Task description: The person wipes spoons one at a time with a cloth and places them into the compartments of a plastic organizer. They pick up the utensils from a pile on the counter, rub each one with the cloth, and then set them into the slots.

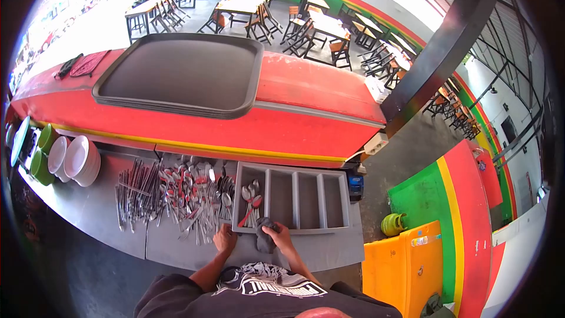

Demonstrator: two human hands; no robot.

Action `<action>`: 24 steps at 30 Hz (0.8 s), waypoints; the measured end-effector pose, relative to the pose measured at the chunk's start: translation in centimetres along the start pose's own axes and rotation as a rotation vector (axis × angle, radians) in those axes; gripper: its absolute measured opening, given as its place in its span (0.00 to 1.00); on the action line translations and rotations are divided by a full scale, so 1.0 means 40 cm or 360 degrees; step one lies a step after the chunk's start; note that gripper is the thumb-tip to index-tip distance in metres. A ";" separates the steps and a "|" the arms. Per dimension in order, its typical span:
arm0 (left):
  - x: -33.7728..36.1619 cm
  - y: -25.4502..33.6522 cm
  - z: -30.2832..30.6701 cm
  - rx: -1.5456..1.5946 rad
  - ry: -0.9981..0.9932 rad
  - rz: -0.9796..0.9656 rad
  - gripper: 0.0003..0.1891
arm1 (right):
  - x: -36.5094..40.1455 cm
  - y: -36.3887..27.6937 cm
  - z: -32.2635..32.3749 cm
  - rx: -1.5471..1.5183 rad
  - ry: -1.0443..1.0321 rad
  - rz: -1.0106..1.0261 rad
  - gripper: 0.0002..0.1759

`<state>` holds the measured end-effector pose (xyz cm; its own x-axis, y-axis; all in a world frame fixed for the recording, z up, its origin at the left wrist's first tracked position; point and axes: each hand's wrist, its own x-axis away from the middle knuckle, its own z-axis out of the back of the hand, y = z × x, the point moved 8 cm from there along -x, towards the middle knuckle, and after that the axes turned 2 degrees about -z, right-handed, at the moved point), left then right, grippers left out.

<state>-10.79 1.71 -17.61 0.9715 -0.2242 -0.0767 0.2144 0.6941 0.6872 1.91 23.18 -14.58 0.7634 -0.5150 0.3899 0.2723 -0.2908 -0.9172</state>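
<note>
My right hand (279,238) is closed on a dark grey cloth (265,240) at the front edge of a grey cutlery tray (282,231). Just left of the tray's front corner is my left hand (225,239), its fingers curled; what they hold, if anything, is too small to make out. Several spoons (252,195), some with red handles, lie in the tray's leftmost compartment. Left of the tray a loose heap of spoons and forks (191,191) covers the metal counter, and past it is a pile of thin, dark, stick-like utensils (138,191).
Stacked white bowls (82,162) and green bowls (42,165) stand at the counter's left end. On the red ledge (318,85) behind sit stacked dark serving trays (179,73). An orange cabinet (403,268) and a green gas cylinder (393,224) are at right.
</note>
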 end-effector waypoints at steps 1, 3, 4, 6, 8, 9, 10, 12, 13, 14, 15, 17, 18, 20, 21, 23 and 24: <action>-0.007 0.015 0.017 0.0095 -0.0001 -0.0056 0.09 | 0.015 -0.029 -0.009 -0.0002 0.0016 0.0011 0.20; -0.003 0.032 0.043 0.0278 -0.0021 -0.0143 0.09 | 0.044 -0.071 -0.014 0.0002 0.0049 0.0004 0.22; -0.006 0.024 0.042 0.0486 -0.0076 -0.0113 0.08 | 0.043 -0.071 -0.015 0.0026 0.0002 0.0003 0.22; -0.021 -0.002 0.027 0.0897 -0.0183 -0.0053 0.07 | 0.034 -0.062 -0.015 0.0066 -0.0094 0.0007 0.24; -0.026 -0.037 -0.002 0.1231 -0.0173 0.0086 0.05 | 0.040 -0.070 -0.014 0.0012 -0.0068 0.0025 0.23; -0.026 -0.051 -0.007 0.1398 -0.0163 0.0158 0.04 | 0.043 -0.072 -0.014 -0.0014 -0.0059 0.0035 0.23; -0.023 -0.038 0.012 0.1376 -0.0201 0.0248 0.05 | 0.041 -0.059 -0.012 -0.0017 -0.0067 0.0001 0.24; -0.022 -0.008 0.045 0.1336 -0.0269 0.0437 0.06 | 0.019 -0.029 -0.001 0.0088 -0.0045 -0.0014 0.22; -0.021 -0.009 0.042 0.1430 -0.0295 0.0531 0.06 | 0.020 -0.024 0.003 0.0145 -0.0036 -0.0023 0.22; -0.019 -0.009 0.039 0.1527 -0.0319 0.0624 0.07 | 0.026 -0.013 0.004 0.0051 -0.0065 -0.0068 0.21; -0.019 0.000 0.041 0.1626 -0.0340 0.0712 0.08 | 0.033 -0.019 0.000 -0.0042 -0.0096 -0.0108 0.21; -0.013 0.014 0.079 0.1555 -0.0269 0.0720 0.07 | 0.046 -0.033 -0.016 -0.0195 -0.0143 -0.0149 0.21; -0.007 0.020 0.091 0.1519 -0.0240 0.0724 0.07 | 0.055 -0.033 -0.019 -0.0254 -0.0155 -0.0152 0.20; -0.002 0.033 0.090 0.1824 -0.0147 0.0689 0.07 | 0.074 -0.031 -0.022 -0.0366 -0.0178 -0.0179 0.21; -0.002 0.039 0.090 0.1975 -0.0099 0.0668 0.08 | 0.089 -0.037 -0.028 -0.0417 -0.0194 -0.0203 0.22; 0.008 0.089 0.128 0.1921 -0.0172 0.0686 0.12 | 0.116 -0.056 -0.041 -0.0524 -0.0225 -0.0229 0.23; 0.011 0.107 0.143 0.1890 -0.0209 0.0695 0.14 | 0.130 -0.069 -0.047 -0.0582 -0.0235 -0.0230 0.24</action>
<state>-10.01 0.69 -10.58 0.9065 -0.2452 0.3438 -0.4076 -0.2952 0.8641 4.04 19.78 -9.88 0.8156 -0.3342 0.4723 0.1774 -0.6324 -0.7540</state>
